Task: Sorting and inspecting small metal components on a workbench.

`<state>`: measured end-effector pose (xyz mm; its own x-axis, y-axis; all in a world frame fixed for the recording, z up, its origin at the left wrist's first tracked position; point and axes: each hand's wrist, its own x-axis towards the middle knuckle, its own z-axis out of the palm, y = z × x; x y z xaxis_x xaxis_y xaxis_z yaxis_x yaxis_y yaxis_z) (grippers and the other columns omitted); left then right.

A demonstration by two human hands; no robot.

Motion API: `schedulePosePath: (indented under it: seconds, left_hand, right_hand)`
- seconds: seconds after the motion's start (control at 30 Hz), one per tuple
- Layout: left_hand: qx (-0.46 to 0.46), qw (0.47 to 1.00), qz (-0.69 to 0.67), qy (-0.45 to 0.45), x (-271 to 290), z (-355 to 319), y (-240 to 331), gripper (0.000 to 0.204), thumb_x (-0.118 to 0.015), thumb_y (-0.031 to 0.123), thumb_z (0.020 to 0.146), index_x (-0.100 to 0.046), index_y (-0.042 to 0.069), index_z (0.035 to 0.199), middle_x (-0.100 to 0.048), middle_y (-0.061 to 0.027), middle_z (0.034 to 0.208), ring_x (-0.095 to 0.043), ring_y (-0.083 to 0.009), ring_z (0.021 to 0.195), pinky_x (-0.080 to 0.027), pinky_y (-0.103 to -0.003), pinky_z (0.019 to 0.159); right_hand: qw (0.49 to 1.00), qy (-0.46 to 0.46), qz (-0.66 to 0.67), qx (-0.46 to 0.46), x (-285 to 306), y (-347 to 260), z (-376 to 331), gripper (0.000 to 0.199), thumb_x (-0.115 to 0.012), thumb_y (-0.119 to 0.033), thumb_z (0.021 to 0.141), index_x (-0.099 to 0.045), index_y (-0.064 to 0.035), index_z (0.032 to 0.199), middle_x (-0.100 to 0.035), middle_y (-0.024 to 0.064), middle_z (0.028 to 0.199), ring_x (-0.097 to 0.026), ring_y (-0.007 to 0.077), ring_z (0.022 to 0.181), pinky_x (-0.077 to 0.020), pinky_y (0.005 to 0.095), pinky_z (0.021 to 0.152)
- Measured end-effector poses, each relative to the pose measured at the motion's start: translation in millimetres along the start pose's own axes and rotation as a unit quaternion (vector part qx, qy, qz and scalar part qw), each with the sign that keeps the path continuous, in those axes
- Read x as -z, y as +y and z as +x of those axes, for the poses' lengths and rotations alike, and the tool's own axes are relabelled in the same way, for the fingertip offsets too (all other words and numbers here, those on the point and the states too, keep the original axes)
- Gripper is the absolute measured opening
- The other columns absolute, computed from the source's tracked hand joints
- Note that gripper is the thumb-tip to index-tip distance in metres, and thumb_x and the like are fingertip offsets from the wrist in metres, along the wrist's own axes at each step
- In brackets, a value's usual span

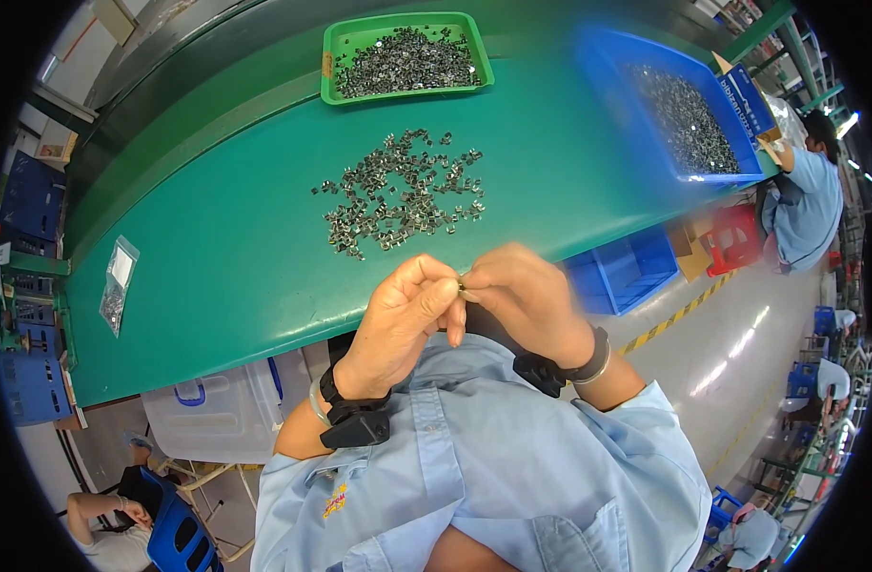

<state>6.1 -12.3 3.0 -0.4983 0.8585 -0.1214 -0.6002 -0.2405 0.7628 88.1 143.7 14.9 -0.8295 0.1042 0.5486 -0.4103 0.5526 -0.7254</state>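
Observation:
My left hand (pixel 409 310) and my right hand (pixel 529 294) meet at the front edge of the green tabletop (pixel 245 257). Between the fingertips of both hands is a small metal part (pixel 462 286), mostly covered by the fingers. Both hands are closed in a pinch on it. Just beyond them, a loose spread of small dark, shiny metal parts (pixel 403 195) lies on the table. Farther back stands a green tray (pixel 329 88) heaped with similar small parts.
A large blue bin (pixel 636 114) of small parts stands at the right. On the left lies a clear plastic bag (pixel 119 286) with parts in it. Below the table are an open blue crate (pixel 627 272) and a lidded clear box (pixel 212 415). Other people sit nearby.

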Motion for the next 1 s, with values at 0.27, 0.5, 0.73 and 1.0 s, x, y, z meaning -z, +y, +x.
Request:
schedulePosePath:
  seconds: [0.27,0.5,0.73,1.0]
  left_hand:
    - [0.007,0.979,-0.191,-0.076,1,0,-10,0.012,-0.053,0.018,0.094,-0.051,0.006,0.095,-0.061,-0.0092,0.076,-0.054,-0.0167,0.057,-0.044,-0.031,0.055]
    - [0.003,0.974,-0.211,-0.082,4,2,-14,0.012,-0.054,0.018,0.093,-0.05,0.007,0.094,-0.06,-0.0075,0.07,-0.054,-0.017,0.055,-0.043,-0.03,0.054]
    - [0.007,0.996,-0.076,-0.041,5,0,-3,0.015,-0.053,0.021,0.094,-0.048,0.007,0.091,-0.057,-0.0069,0.068,-0.054,-0.0167,0.055,-0.043,-0.03,0.052]
    - [0.024,0.996,-0.078,-0.023,-1,-2,-1,0.018,-0.05,0.023,0.095,-0.046,0.006,0.091,-0.056,-0.0078,0.065,-0.054,-0.0168,0.055,-0.043,-0.03,0.053]
  right_hand:
    - [0.996,0.033,0.078,-0.013,-7,1,-3,0.015,-0.066,0.002,0.076,-0.059,-0.0047,0.088,-0.061,0.0065,0.08,-0.059,0.019,0.073,-0.0473,0.0293,0.06]
    - [0.996,0.014,0.088,-0.02,-7,1,-4,0.018,-0.066,0.004,0.076,-0.059,-0.0062,0.09,-0.062,0.0059,0.083,-0.057,0.0183,0.074,-0.0461,0.0293,0.065]
    - [0.997,0.006,0.075,-0.025,-10,5,-6,0.017,-0.067,0.003,0.076,-0.059,-0.006,0.087,-0.061,0.0058,0.082,-0.058,0.0184,0.075,-0.0463,0.0287,0.065]
    - [0.985,0.014,0.157,-0.076,-10,10,-10,0.014,-0.067,0.004,0.076,-0.059,-0.0051,0.085,-0.061,0.0063,0.083,-0.058,0.0168,0.076,-0.0463,0.0274,0.066]
